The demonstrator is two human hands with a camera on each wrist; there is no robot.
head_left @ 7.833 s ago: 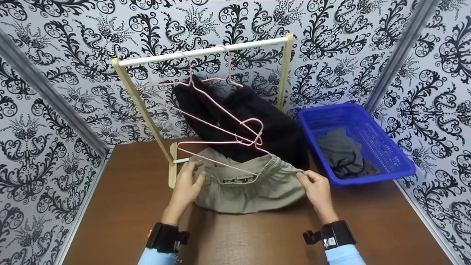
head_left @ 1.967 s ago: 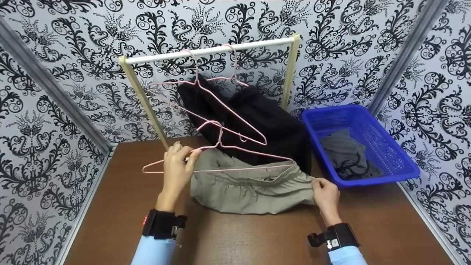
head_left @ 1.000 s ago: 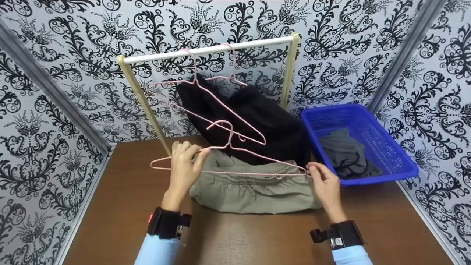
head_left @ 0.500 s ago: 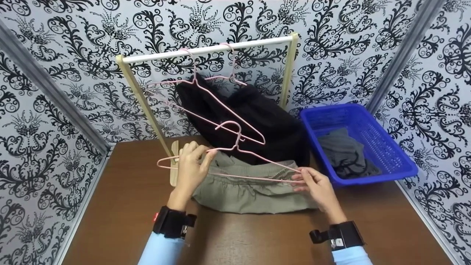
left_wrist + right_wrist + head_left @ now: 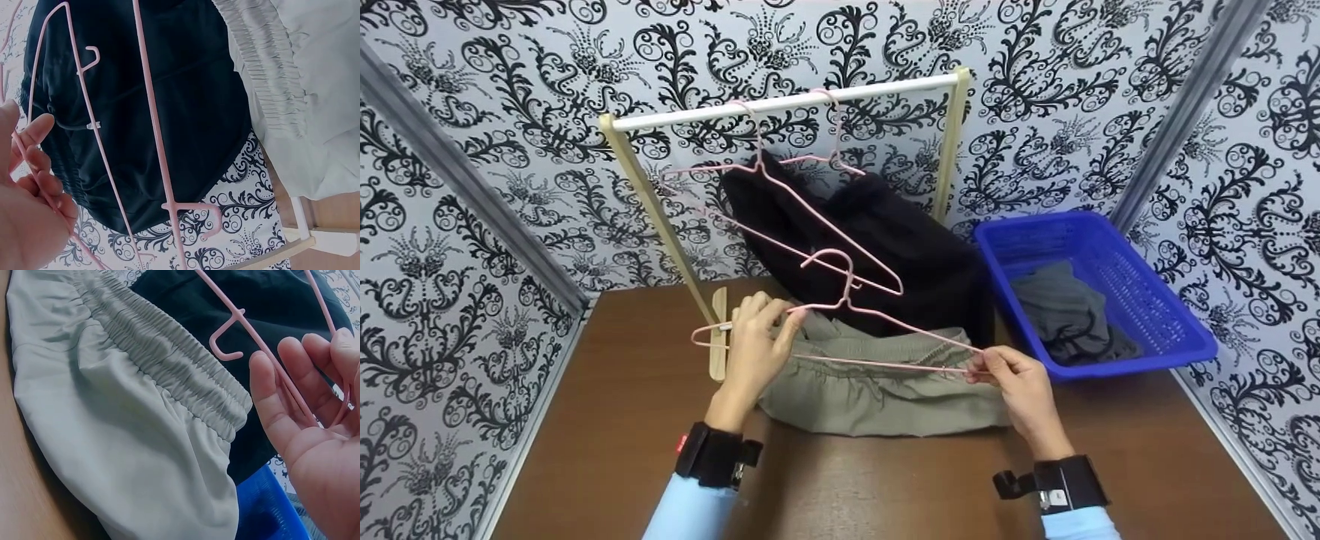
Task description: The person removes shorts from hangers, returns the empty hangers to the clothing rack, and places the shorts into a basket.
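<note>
Both hands hold a pink clothes hanger above a garment. The left hand grips its left shoulder, fingers curled round the wire in the left wrist view. At the other end, the right hand holds the right corner, its thumb and fingers about the wire. Beneath lies an olive-grey pair of elastic-waist bottoms on the table, apart from the hands. Its gathered waistband shows close up in the right wrist view. The hanger's bottom bar carries small hooks, one of them seen in the left wrist view.
Behind stands a rack with a white rail and wooden posts. Two pink hangers hang there, with a black garment by them. A blue basket at right holds dark grey clothing.
The hanger, earlier overlapping the waistband, has been lifted and shifted right. The right hand has let go of the olive-grey bottoms and taken the hanger's right corner; the garment lies flatter.
</note>
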